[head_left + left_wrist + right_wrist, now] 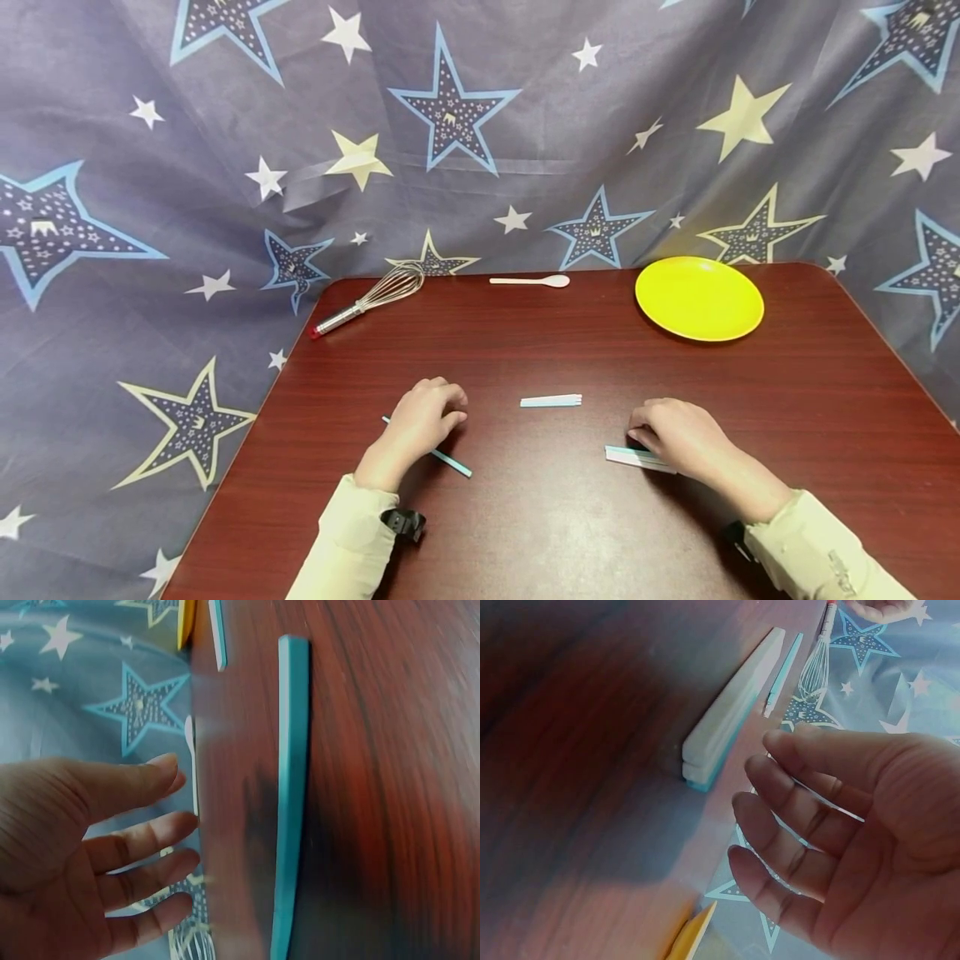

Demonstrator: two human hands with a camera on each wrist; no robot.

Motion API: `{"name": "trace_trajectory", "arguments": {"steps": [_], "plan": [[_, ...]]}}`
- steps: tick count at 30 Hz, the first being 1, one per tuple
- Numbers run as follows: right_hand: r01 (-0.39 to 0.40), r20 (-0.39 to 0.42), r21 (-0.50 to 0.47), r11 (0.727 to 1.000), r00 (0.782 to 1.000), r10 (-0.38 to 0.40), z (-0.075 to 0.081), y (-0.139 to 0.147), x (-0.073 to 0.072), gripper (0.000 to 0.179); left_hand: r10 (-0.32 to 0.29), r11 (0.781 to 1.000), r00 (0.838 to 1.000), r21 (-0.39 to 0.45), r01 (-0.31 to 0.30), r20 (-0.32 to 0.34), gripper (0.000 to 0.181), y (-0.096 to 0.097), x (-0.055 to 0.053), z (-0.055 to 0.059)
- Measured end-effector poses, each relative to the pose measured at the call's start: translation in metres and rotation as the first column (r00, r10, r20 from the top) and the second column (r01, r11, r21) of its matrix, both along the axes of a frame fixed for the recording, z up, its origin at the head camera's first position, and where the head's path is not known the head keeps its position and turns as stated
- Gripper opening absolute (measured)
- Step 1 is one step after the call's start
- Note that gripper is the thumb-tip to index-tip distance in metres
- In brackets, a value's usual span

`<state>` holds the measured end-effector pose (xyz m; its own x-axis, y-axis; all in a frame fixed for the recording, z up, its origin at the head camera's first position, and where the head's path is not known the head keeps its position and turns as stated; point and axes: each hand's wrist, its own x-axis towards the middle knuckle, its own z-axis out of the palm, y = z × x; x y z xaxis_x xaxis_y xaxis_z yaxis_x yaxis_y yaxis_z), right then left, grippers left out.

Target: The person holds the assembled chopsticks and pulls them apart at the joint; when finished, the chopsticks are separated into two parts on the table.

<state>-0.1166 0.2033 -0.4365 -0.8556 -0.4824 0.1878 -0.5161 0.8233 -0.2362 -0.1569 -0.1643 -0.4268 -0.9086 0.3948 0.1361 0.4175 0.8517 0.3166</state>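
Observation:
My left hand (425, 419) hovers over a thin blue strip (451, 463) lying slantwise at the left of the table. In the left wrist view its fingers are loosely bent and hold nothing, apart from the strip (292, 795). On the right, my right hand (686, 435) is above a small bundle of white and blue strips (636, 457) and partly covers its right end. The right wrist view shows relaxed fingers with nothing in them, beside the stacked strips (731, 712). Between the hands lies another short group of white and blue strips (551, 401).
Along the back of the brown table (525, 342) lie a wire whisk (371, 297) with a red-tipped handle, a white spoon (530, 281) and a yellow plate (699, 298). A grey cloth with stars (480, 200) hangs behind the table.

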Motion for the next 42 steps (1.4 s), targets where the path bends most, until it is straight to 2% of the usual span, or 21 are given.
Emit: {"name": "trace_trajectory", "arguments": {"steps": [3,6,12,19,23,33,42], "plan": [[-0.003,-0.003,-0.003,1.0,1.0,0.003,-0.001,0.0,0.0,0.015,-0.02,1.0,1.0,0.004,0.02,-0.007,0.009,-0.01,0.001,-0.002],[-0.004,-0.004,-0.007,1.0,1.0,0.004,-0.001,0.0,0.0,0.015,-0.019,1.0,1.0,0.004,0.019,-0.022,0.016,-0.02,0.003,-0.004],[-0.012,-0.009,-0.008,1.0,1.0,0.012,-0.002,0.0,-0.001,0.015,0.002,1.0,1.0,-0.029,-0.003,-0.015,0.022,-0.039,0.008,-0.008],[-0.012,-0.008,-0.004,1.0,1.0,0.012,-0.002,0.0,-0.002,0.016,0.032,0.996,0.996,-0.085,-0.025,0.078,0.034,-0.054,0.015,-0.008],[-0.014,-0.008,-0.004,1.0,1.0,0.014,-0.003,-0.001,-0.002,0.016,0.034,0.995,0.995,-0.093,-0.026,0.094,0.032,-0.057,0.016,-0.011],[-0.022,-0.02,-0.011,1.0,1.0,0.022,-0.004,-0.001,-0.002,0.016,0.032,0.993,1.0,-0.11,-0.031,0.002,0.028,-0.054,0.018,-0.018],[-0.018,-0.016,-0.019,1.0,1.0,0.018,-0.003,-0.001,-0.002,0.016,0.025,0.988,1.0,-0.154,-0.027,-0.015,0.033,-0.052,0.018,-0.018]]}}
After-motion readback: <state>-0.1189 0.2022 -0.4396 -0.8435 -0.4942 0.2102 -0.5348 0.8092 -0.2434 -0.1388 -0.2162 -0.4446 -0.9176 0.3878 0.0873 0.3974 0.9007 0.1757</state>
